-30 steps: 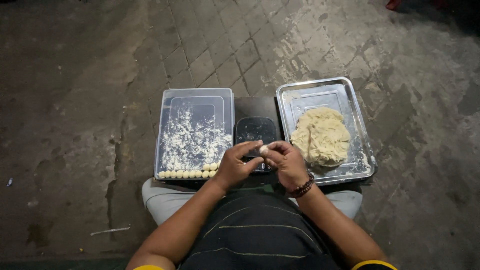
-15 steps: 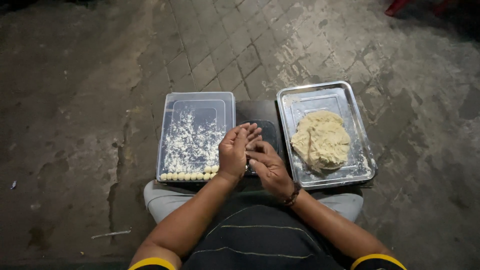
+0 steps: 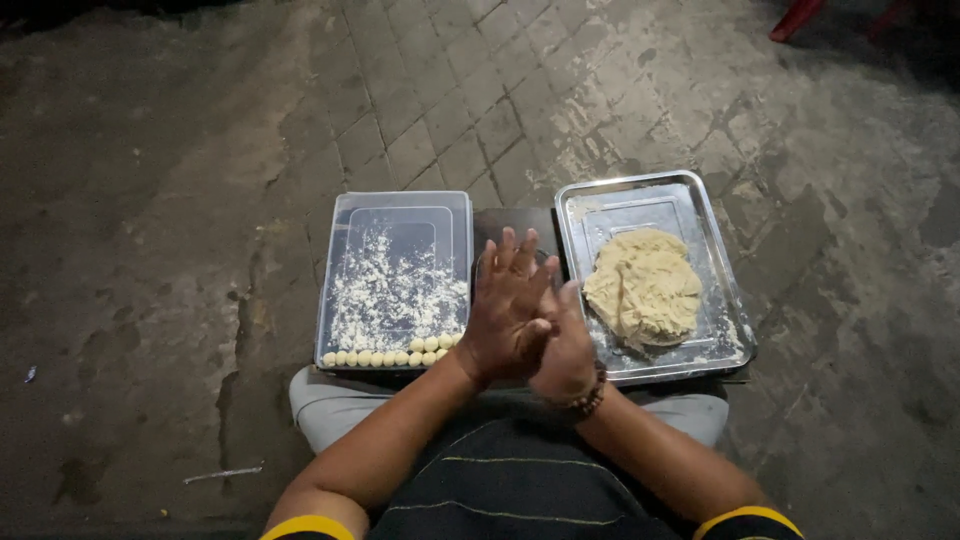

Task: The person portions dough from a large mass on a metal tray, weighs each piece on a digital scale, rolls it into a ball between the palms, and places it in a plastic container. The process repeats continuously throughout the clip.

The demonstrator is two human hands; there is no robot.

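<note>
Dim light overall, brightest just around the hands (image 3: 528,325) and falling off fast beyond them; the paved floor (image 3: 180,200) far to the left and above sinks into near-black; the metal tray (image 3: 700,215) right of the hands throws pale glare along its rim and bare base; the clear plastic lid (image 3: 395,215) to their left shows a soft sheen; shadows lie faint and short beside both; the hands look slightly smeared; the floor's paving lines bend toward the corners; grain muddies the dark areas.
</note>
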